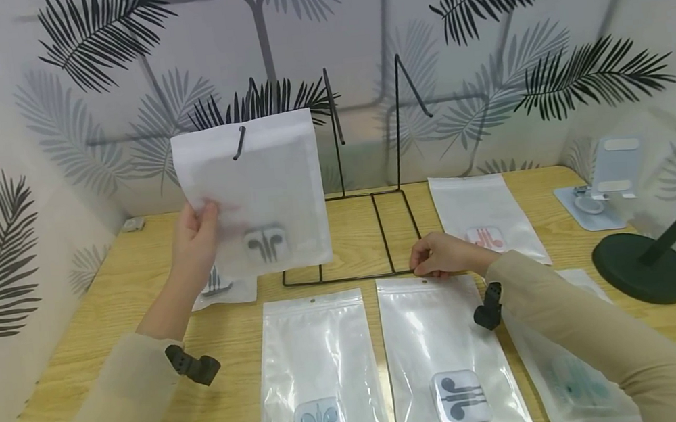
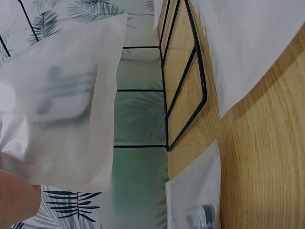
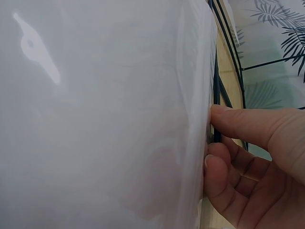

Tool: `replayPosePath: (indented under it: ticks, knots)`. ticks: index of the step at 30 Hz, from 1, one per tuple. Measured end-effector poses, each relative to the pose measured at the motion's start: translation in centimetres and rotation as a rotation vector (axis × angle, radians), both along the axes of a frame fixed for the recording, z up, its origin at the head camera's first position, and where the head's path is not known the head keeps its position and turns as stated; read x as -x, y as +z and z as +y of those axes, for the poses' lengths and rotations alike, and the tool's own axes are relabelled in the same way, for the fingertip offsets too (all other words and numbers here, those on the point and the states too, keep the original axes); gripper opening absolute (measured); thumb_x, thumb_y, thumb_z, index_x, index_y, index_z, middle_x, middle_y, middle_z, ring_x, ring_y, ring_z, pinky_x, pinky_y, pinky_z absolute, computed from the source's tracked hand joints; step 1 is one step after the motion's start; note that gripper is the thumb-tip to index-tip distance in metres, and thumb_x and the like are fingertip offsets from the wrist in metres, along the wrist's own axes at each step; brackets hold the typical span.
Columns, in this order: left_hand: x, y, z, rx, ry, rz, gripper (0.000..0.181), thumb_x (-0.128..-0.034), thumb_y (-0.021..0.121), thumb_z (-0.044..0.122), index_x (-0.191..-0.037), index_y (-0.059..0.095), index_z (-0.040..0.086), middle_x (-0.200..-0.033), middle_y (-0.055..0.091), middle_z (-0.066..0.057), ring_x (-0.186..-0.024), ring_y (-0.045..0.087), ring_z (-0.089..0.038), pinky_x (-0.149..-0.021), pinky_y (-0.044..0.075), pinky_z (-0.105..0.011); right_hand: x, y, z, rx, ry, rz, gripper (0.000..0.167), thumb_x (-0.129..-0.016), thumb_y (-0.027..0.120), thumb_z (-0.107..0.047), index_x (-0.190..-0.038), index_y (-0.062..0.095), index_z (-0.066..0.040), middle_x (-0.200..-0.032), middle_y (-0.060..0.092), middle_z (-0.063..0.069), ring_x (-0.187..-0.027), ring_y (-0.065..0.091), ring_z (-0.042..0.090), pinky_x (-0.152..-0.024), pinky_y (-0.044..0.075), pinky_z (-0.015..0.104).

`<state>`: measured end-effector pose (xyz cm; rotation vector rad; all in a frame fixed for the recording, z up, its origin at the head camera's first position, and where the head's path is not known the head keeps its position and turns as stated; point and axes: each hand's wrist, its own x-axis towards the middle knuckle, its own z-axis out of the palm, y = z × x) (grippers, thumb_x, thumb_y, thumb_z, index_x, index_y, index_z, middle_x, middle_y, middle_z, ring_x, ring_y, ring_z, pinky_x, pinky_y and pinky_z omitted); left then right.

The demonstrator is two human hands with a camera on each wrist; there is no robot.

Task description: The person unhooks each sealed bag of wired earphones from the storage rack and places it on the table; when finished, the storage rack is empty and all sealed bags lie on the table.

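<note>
A white zip bag [image 1: 267, 170] hangs with a black hook [image 1: 240, 143] through its top. A boxed pair of earphones [image 1: 266, 244] shows dimly through it. My left hand [image 1: 196, 235] grips this bag by its left side, thumb on the front. On the table, a glossy bag [image 1: 412, 319] holds earphones in a square clear case [image 1: 461, 398]. With curled fingers, my right hand [image 1: 449, 253] pinches that bag's top edge, close to the base of the black wire rack [image 1: 350, 278]. In the right wrist view, the thumb [image 3: 248, 125] touches the bag's edge.
Another earphone bag [image 1: 316, 335] lies left of the gripped one. More bags lie at right [image 1: 577, 351], back right [image 1: 477, 201] and partly behind the hanging bag [image 1: 242, 290]. Two bare hooks [image 1: 334, 109] stick out. A phone stand [image 1: 600, 179] and a black round base [image 1: 643, 268] stand right.
</note>
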<state>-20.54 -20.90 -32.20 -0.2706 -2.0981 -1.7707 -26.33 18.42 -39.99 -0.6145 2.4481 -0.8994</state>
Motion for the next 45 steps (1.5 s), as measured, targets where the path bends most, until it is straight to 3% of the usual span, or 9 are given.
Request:
replayPosePath:
  ticks: [7,17,27,33,45]
  knots:
    - [-1.2,-0.2,-0.2,0.023,-0.032,0.029,0.023,-0.1005,0.038,0.021,-0.115,0.048,0.007,-0.117,0.05,-0.003,-0.118,0.042,-0.02,-0.098,0.035,-0.049,0.0,0.0,0.0,-0.001,-0.004,-0.001,0.005,-0.085,0.066,-0.008,-0.082,0.064,-0.004,-0.068,0.055,0.002,-0.054,0.049,0.014,-0.045,0.044,0.026]
    - [-2.9,-0.2,-0.1,0.014,-0.035,0.012,0.019,-0.1002,0.039,0.025,-0.111,0.049,0.013,-0.114,0.051,0.0,-0.112,0.045,-0.016,-0.094,0.037,-0.043,0.1,-0.2,0.1,0.006,-0.004,-0.004,0.006,-0.085,0.067,-0.008,-0.082,0.064,-0.004,-0.068,0.055,0.002,-0.054,0.049,0.014,-0.045,0.044,0.026]
    - [-5.0,0.1,-0.2,0.039,-0.007,-0.033,0.019,-0.1,0.039,0.027,-0.107,0.05,0.014,-0.108,0.054,0.002,-0.101,0.052,-0.013,-0.077,0.048,-0.025,0.2,-0.2,0.0,0.009,-0.01,-0.014,0.005,-0.085,0.067,-0.008,-0.082,0.065,-0.004,-0.067,0.055,0.003,-0.054,0.049,0.014,-0.045,0.043,0.026]
    - [-5.7,0.1,-0.2,0.031,-0.01,-0.015,0.016,-0.1001,0.039,0.024,-0.104,0.051,0.013,-0.104,0.056,0.002,-0.097,0.054,-0.014,-0.074,0.049,-0.022,0.3,-0.2,0.0,0.007,-0.018,-0.016,0.006,-0.084,0.067,-0.008,-0.083,0.064,-0.003,-0.069,0.055,0.002,-0.055,0.049,0.014,-0.046,0.044,0.026]
    - [-6.9,0.0,-0.4,0.017,-0.05,-0.053,0.021,-0.1002,0.038,0.026,-0.111,0.049,0.012,-0.11,0.054,-0.001,-0.102,0.053,-0.015,-0.077,0.049,-0.023,0.2,-0.1,-0.1,0.009,-0.015,-0.024,0.006,-0.084,0.067,-0.007,-0.084,0.064,-0.002,-0.071,0.056,0.002,-0.056,0.049,0.015,-0.046,0.045,0.026]
